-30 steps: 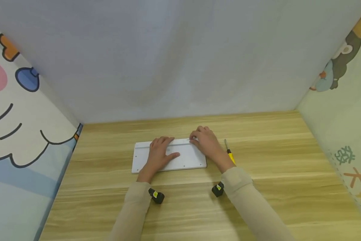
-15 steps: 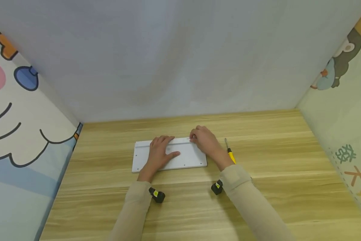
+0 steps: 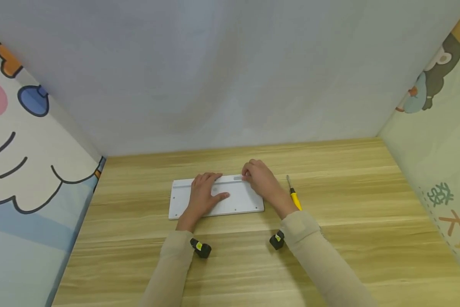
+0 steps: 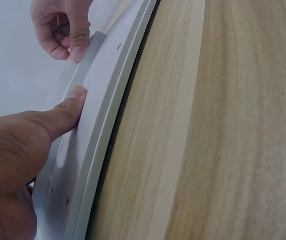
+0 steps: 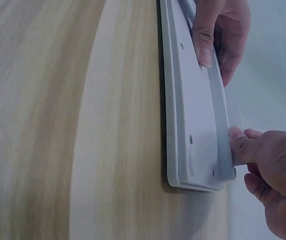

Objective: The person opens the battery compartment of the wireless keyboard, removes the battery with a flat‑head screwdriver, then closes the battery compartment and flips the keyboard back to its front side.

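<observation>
A slim white keyboard [image 3: 237, 200], seemingly face down, lies on the wooden table with small screws and a raised ridge along its far side. My left hand [image 3: 204, 194] holds it near the middle, thumb on the flat face and fingers bent over the far edge. At the ridge's right end, my right hand [image 3: 261, 179] pinches a thin pale flat piece between thumb and fingers. In the head view a small grey strip [image 3: 238, 178] shows beside those fingertips. The flat piece [image 5: 240, 119] sticks out past the ridge in the right wrist view; its other end is hidden by the fingers.
A screwdriver [image 3: 295, 199] with a yellow and black handle lies right of the keyboard, partly behind the right forearm. Black wrist cameras [image 3: 202, 248] sit at both sleeves. A pale wall rises behind the table [image 3: 230, 264], with patterned panels at both sides.
The thin line beside my right fingertips has widened into a grey strip. The right hand has barely shifted; the left hand and keyboard stay in place.
</observation>
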A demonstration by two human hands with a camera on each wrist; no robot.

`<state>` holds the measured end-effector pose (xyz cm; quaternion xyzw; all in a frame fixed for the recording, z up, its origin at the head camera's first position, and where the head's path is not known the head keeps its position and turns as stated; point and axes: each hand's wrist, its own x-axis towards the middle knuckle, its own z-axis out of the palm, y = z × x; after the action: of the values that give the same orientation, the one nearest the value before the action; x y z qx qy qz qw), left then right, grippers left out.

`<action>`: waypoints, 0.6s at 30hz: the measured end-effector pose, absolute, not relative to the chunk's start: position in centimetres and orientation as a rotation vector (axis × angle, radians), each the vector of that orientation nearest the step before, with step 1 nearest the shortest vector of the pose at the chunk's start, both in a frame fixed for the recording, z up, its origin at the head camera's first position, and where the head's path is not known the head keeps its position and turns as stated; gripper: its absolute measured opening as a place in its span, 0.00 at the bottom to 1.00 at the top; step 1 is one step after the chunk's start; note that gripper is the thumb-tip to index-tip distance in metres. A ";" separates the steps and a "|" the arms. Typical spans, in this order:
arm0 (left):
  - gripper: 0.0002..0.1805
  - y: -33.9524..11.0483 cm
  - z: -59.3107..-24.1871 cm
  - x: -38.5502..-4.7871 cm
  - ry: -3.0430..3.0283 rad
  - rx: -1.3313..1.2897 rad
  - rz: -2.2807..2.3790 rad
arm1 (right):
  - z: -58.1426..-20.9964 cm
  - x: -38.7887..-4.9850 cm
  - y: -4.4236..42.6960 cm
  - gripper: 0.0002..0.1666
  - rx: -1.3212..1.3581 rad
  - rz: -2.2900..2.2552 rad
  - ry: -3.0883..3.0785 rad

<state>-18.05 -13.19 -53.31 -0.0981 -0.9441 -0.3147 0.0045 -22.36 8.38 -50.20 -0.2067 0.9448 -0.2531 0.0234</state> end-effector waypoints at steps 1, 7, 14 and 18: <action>0.38 -13.3 -53.3 -18.0 -2.953 -0.310 -0.983 | -50.1 -22.3 8.3 0.04 -0.643 -0.791 2.931; 0.38 -13.4 -53.5 -18.0 -2.964 -0.309 -0.982 | -50.3 -22.1 8.5 0.04 -0.694 -0.748 2.984; 0.38 -13.3 -53.8 -18.2 -2.962 -0.313 -0.980 | -50.1 -22.0 8.8 0.02 -0.726 -0.716 3.011; 0.38 -13.4 -53.8 -18.3 -2.968 -0.296 -0.978 | -49.9 -22.1 8.8 0.03 -0.729 -0.744 2.994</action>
<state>-18.27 -13.37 -53.76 -0.0942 -0.9455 -0.3116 0.0012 -22.08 8.82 -49.92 -0.2300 0.9444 -0.2346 -0.0142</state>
